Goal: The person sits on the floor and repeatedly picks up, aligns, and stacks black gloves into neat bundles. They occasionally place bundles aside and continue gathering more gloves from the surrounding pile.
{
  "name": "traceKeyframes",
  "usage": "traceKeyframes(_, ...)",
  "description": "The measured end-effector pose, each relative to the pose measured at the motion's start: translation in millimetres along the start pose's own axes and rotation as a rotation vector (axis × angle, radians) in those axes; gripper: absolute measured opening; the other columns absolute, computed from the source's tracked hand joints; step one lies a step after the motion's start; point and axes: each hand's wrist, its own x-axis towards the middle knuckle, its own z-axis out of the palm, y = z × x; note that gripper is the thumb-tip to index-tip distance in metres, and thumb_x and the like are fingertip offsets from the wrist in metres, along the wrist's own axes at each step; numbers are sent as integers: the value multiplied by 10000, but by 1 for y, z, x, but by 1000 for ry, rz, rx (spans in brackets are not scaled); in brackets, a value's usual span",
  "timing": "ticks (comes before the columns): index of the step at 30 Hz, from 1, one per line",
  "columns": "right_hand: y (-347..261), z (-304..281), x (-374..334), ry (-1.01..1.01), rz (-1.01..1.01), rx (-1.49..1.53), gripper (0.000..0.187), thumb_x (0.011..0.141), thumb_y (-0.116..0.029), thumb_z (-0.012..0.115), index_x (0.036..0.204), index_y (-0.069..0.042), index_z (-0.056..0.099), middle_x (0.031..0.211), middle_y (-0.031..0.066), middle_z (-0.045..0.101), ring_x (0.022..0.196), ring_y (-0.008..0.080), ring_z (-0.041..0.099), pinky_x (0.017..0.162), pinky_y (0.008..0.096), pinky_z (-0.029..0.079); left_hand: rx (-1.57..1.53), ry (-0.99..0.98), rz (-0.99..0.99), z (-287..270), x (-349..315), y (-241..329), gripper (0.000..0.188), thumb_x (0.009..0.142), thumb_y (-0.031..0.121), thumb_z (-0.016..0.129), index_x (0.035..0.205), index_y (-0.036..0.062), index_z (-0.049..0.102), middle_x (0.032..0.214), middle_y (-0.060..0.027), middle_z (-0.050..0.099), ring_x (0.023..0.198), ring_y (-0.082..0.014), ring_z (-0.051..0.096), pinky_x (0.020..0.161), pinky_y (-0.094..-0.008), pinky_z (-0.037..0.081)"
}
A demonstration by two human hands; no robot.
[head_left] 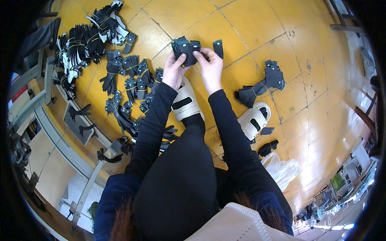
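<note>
Between my two hands is a small fanned stack of dark grey fabric pieces [192, 60], with small white marks near their upper ends. My left hand [175, 73] pinches the stack's left side, its thumb on the front. My right hand [211, 69] grips the right side, thumb pressed near a white mark. A single dark piece [218, 48] lies on the floor just beyond my right hand. Left of my left hand lie several small tied bundles of dark pieces [130, 66]. To the right is a larger dark bundle [252, 91] tied with a thin band.
Bigger tied bundles of black and white strips [80, 44] lie at the far left on the yellow tiled floor [297, 72]. Cream slippers [185, 106] are below my hands. A clear plastic bag [281, 170] lies lower right. A metal frame [52, 136] stands at left.
</note>
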Motion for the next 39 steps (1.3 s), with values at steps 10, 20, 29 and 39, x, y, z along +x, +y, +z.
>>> traceKeyframes(10, 29, -58, 26, 254, -57, -253, 210, 815, -93, 680, 971, 49, 677, 783, 97, 680, 683, 141, 607, 668, 264, 478, 52, 19, -55, 6, 0, -6, 284, 900, 83, 595, 1174, 51, 523, 1113, -69, 608, 990, -172, 608, 866, -377, 516)
traceKeyframes(20, 13, -39, 9, -12, -36, -164, 245, 781, -112, 714, 994, 3, 684, 864, 85, 673, 706, 117, 585, 655, 264, 481, 137, 56, -73, 6, -1, -19, 310, 856, 63, 653, 1149, 66, 554, 1076, -41, 637, 962, -140, 617, 831, -320, 504)
traceKeyframes(29, 21, -25, 7, 75, 113, -35, 211, 840, -90, 665, 999, 49, 662, 885, 76, 671, 777, 100, 594, 725, 231, 467, -35, 94, -60, -2, -2, -8, 288, 969, 176, 481, 1214, 26, 504, 1098, -99, 611, 995, -218, 604, 888, -376, 496)
traceKeyframes(39, 13, 3, 3, -7, -34, -167, 189, 811, -93, 679, 936, 48, 678, 814, 116, 669, 695, 146, 619, 666, 268, 489, 100, 156, 42, -10, 1, -9, 240, 906, 123, 595, 1121, 21, 564, 1058, -68, 634, 930, -161, 619, 846, -323, 507)
